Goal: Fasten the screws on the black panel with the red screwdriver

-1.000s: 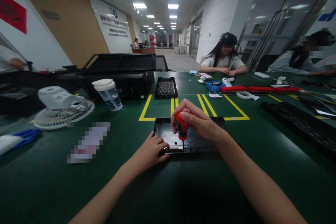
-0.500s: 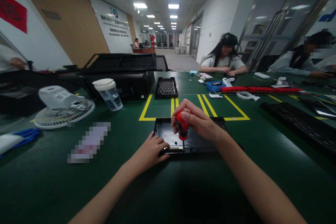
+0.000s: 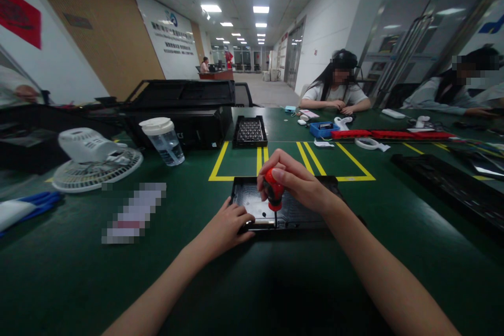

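Observation:
My right hand (image 3: 296, 181) is wrapped around the top of a red-handled screwdriver (image 3: 272, 194), held upright with its tip down on the near edge of a flat black panel (image 3: 299, 212) lying on the green table. My left hand (image 3: 225, 227) rests with curled fingers on the panel's near left corner, pressing on it. A small black tray of screws (image 3: 249, 131) stands farther back, past the yellow floor-tape lines.
At the left are a white desk fan lying flat (image 3: 92, 160), a lidded clear cup (image 3: 163, 140) and a large black case (image 3: 185, 107). Another black panel (image 3: 452, 186) lies at the right. Two other people sit at the far side with red strips (image 3: 389, 134) and a blue box (image 3: 323, 128).

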`<state>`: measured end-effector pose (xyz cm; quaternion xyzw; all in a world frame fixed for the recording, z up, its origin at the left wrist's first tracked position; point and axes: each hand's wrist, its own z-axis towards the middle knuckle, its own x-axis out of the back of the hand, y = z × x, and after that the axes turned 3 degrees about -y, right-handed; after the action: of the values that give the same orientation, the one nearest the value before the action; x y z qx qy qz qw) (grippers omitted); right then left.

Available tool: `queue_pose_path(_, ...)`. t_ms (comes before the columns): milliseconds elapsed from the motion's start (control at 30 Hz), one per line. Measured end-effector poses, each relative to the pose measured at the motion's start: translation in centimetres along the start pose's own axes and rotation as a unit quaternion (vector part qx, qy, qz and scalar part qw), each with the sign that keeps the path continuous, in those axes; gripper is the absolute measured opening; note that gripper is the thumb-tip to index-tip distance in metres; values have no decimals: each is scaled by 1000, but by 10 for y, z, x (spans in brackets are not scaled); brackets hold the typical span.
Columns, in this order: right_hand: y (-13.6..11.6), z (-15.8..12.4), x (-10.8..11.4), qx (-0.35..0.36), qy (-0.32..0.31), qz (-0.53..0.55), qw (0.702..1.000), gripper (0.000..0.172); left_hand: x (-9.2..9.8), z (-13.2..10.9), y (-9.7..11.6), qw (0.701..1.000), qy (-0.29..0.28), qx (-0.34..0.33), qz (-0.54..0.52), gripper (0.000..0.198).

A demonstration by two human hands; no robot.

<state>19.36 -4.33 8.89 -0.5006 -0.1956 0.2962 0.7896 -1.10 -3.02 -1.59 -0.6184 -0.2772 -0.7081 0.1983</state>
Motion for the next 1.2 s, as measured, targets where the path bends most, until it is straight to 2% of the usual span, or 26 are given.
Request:
queue_pose_path(433,-1,-1,-1,-6,-7,-6,1000,12,4,0,3,1000,-7,4,0,28)
queue_pose_path(1200,-11,-2,1,1,1,-59,998,10,-2,0,-1,1000,-3,3,8,27)
